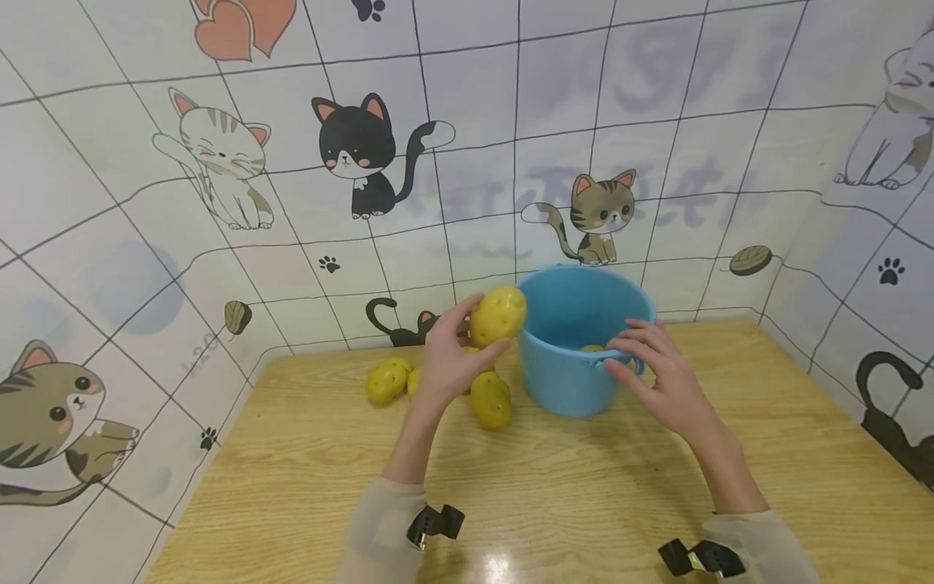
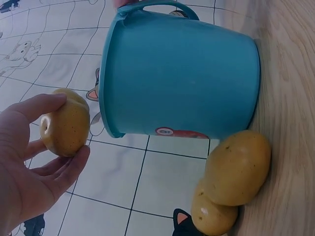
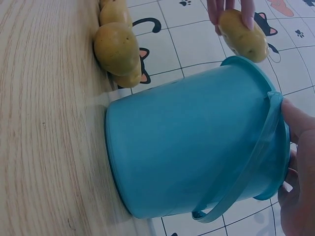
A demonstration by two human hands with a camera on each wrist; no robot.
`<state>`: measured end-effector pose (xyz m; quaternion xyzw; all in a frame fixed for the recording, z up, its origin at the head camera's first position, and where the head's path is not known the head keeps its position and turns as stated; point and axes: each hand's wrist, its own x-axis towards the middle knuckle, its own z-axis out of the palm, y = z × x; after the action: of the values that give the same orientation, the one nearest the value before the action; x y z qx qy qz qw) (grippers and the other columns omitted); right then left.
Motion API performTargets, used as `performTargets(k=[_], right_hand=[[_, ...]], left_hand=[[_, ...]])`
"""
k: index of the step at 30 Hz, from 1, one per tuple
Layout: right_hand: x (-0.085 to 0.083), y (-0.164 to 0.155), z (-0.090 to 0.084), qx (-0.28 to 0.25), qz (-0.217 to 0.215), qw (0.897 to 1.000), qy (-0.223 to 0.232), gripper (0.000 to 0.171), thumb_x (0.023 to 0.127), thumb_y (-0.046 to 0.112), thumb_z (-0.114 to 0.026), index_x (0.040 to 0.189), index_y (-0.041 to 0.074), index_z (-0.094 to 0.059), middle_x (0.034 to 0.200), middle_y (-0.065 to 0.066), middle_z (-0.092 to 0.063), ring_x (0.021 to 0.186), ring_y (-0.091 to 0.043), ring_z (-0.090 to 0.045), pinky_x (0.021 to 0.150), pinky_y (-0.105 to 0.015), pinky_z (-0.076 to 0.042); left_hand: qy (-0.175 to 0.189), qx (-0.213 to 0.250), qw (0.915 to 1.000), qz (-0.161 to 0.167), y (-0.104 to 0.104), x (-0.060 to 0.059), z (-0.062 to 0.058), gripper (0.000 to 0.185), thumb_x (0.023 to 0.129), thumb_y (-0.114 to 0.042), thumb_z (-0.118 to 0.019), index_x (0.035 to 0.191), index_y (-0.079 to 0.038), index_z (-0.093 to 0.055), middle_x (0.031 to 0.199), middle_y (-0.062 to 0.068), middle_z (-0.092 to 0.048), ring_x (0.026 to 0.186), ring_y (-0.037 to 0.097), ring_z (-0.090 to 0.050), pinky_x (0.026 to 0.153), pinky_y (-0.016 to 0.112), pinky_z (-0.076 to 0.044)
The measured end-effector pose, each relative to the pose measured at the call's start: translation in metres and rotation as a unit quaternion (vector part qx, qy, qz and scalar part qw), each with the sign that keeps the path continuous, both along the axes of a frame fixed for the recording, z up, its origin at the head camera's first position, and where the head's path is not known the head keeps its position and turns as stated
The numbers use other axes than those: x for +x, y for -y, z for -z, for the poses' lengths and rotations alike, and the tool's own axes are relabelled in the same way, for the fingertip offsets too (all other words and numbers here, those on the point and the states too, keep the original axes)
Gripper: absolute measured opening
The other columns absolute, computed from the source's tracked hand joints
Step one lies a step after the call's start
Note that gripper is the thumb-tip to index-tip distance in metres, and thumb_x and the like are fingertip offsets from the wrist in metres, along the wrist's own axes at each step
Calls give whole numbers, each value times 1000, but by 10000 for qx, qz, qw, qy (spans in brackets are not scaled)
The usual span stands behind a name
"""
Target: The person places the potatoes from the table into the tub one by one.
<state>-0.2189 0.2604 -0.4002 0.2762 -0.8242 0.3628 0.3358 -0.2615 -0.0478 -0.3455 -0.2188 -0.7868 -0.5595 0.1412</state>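
Observation:
My left hand (image 1: 448, 357) holds a yellow potato (image 1: 498, 315) in its fingers, raised beside the left rim of a blue bucket (image 1: 576, 381). The left wrist view shows that potato (image 2: 65, 129) pinched between thumb and fingers, close to the bucket (image 2: 182, 78). My right hand (image 1: 657, 369) rests on the bucket's near right rim, touching the handle (image 3: 251, 167). One potato (image 1: 591, 348) lies inside the bucket. Several more potatoes (image 1: 490, 399) lie on the wooden table (image 1: 554, 487) left of the bucket, one (image 1: 387, 380) farther left.
Tiled walls with cartoon cats (image 1: 361, 154) close off the table at the back, left and right. Bare wood stretches in front of the bucket toward me. Clips sit on both sleeves (image 1: 434, 523).

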Motion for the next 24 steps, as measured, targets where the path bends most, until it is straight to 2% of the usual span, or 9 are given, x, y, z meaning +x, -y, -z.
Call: performTargets(k=[6,10,16,24], right_hand=[[-1,-1,2,49,82,9999,130,24,86,1,-76,109,11,-72,113,-7,-64,134,-39,-43,121,-58,-13],[0,-1,1,28,78,9999,138,25,87,1,-76,109,11,-72,114,-7,-64,134,-38,-43,121,-57,-13],[1,1,-1,-40,12,9999,100,26,85,1,-77,109,11,-72,112,-8,-64,133,-41,-44,122,-56,-12],[1,1,0,-24,24,10000,70,26,85,1,-77,108,12,-72,112,-7,-65,133,-40,-44,121,-57,-12]], left_hand=[[-157,-95,9998,117,-14,-5,-4,69,80,-15,-86,142,-8,-56,136,10,-58,109,26,-58,87,32,-57],[-151,-182,9995,221,-25,-7,-6,69,80,-15,-86,142,-9,-56,135,10,-58,110,24,-58,85,28,-57],[-134,-233,9989,379,-39,-7,-10,68,81,-15,-85,142,-7,-56,135,12,-57,112,24,-56,85,29,-57],[-317,-494,9977,351,-54,-9,-12,70,83,-19,-84,145,-9,-53,136,13,-56,115,22,-54,87,27,-55]])
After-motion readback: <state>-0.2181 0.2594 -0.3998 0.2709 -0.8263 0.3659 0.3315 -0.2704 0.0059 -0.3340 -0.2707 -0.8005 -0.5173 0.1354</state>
